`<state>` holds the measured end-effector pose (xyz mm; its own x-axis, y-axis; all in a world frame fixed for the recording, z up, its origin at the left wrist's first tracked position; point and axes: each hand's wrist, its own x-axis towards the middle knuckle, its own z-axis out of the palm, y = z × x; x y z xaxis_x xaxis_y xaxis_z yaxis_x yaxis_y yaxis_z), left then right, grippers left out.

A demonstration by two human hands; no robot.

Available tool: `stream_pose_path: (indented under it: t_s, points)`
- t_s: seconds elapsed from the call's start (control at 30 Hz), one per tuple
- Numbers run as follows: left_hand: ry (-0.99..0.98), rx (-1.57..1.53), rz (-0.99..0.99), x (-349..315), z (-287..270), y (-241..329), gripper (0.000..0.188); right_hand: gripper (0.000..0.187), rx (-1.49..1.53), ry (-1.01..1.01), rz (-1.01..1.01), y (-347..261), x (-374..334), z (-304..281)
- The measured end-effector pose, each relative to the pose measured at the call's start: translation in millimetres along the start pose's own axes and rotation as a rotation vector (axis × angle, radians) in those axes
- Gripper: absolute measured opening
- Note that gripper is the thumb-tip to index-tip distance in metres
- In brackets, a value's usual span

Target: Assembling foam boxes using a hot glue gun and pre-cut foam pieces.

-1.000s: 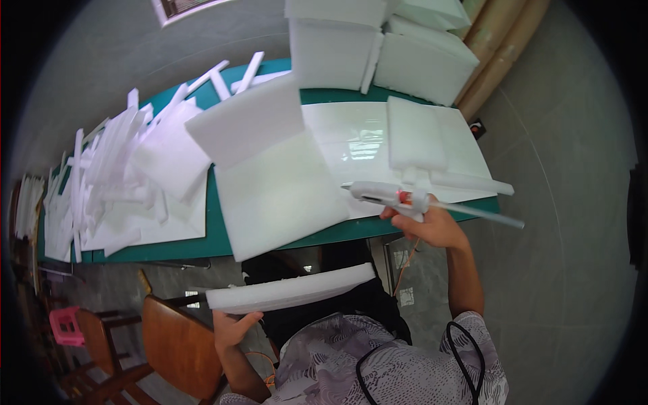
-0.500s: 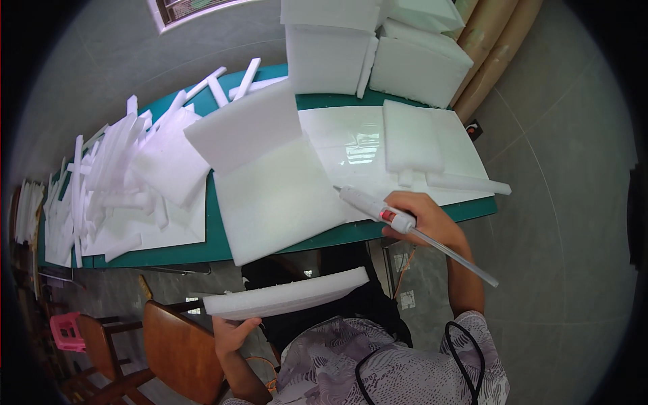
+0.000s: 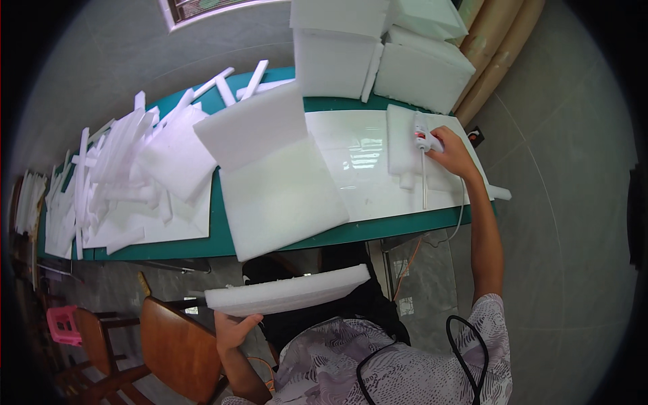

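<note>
My left hand (image 3: 236, 329) grips one end of a thick white foam panel (image 3: 290, 291), held edge-up above my lap. At the right end of the table my right hand (image 3: 451, 154) is closed around a white hot glue gun (image 3: 423, 133), over a white foam sheet (image 3: 401, 145). A clear glue stick (image 3: 424, 179) sticks out of the gun's back end, toward me. In the middle of the table, two foam sheets form an L: one lies flat (image 3: 280, 199) and the other stands up (image 3: 253, 125) along its far edge.
Foam strips and offcuts (image 3: 118, 162) are heaped on the left of the green table (image 3: 283, 243). White foam boxes (image 3: 337, 64) are stacked at the back, beside tall brown rolls (image 3: 499, 54). A wooden chair (image 3: 179, 347) and a pink stool (image 3: 64, 325) stand at the lower left.
My right hand has carried the glue gun away from the L-shaped foam, to the far right, and its nozzle now points away from me. The left hand and its panel stay nearly still.
</note>
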<state>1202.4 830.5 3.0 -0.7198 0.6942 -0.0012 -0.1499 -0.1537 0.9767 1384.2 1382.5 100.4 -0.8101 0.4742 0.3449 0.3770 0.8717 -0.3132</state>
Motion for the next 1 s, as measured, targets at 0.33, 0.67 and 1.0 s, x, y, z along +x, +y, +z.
stream_pose_path:
  t_s: [0.33,0.67,1.0]
  points:
    - [-0.048,0.001,-0.004,8,7,7,0.049,0.048,0.043,-0.154,0.107,11,-9,-11]
    - [-0.245,0.165,0.077,42,39,26,0.041,0.061,0.738,-0.442,-0.464,-192,-70,-55]
    - [-0.118,0.394,0.594,93,58,48,0.058,0.064,0.455,-0.359,-0.261,-217,-70,-85]
